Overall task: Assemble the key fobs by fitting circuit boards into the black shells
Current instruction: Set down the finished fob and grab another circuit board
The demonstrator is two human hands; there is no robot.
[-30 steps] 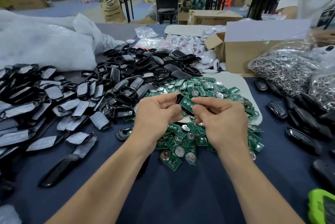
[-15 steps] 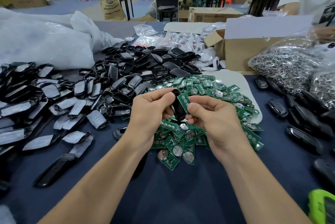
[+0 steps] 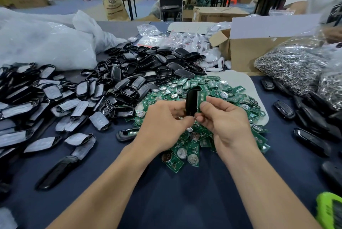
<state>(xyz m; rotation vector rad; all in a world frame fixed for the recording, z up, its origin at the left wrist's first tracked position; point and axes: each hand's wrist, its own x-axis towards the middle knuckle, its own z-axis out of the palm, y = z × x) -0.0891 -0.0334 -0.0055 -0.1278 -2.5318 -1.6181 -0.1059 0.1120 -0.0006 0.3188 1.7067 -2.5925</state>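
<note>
Your left grip [image 3: 164,119] has its fingers curled round the lower end of one black shell [image 3: 191,101], holding it upright with the top end poking out above your fingers. Your right grip [image 3: 222,117] is pinching a green circuit board [image 3: 201,99] by its lower part between thumb and forefinger, so both are closed on something, nothing loose. The board stands on edge right against the shell's right side, and honestly I can't tell if a corner has caught in the cavity or if it's only lying alongside. So I'd say you're mid-fit on this fob: board lined up, not seated yet. The next move probably needs you to tip the board flat into the open face of the shell, match the outline, then press it home with a thumb without flexing it, keeping the left fingers off the opening. All of that is going on just over the board pile [image 3: 192,147], which is spread across a white mat [image 3: 238,78] on the tabletop [image 3: 166,191]. Left of and behind the board pile sits the heap of empty shells [image 3: 148,69], further left the film-wrapped pieces [image 3: 46,95], and right of the board pile a bag of metal rings [image 3: 292,65].
</note>
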